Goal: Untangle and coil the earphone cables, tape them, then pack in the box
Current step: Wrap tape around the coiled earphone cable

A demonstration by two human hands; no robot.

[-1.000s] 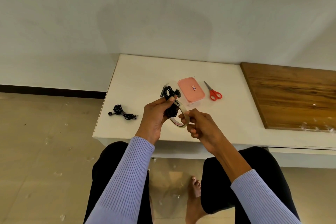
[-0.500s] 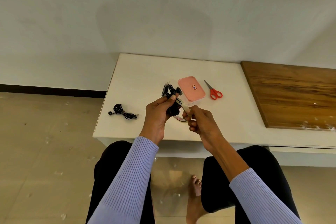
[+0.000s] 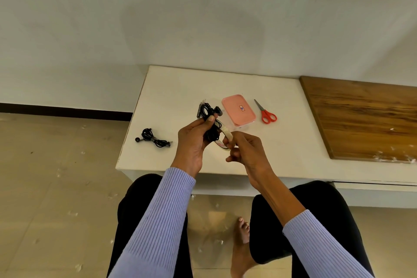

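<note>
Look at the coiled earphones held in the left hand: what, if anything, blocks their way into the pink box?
The box's own pink lid does: it sits closed on the box, just beyond the hands. The left hand grips the earphone coil and the right hand holds the tape roll, so neither is free. Nothing else lies between.

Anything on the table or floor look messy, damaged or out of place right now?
Small pale scraps litter the floor, with more along the wooden board's near edge. The second earphone bundle on the white table sits near its left edge. Nothing looks damaged.

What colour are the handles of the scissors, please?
Red, on the scissors; seen in the head view.
</note>
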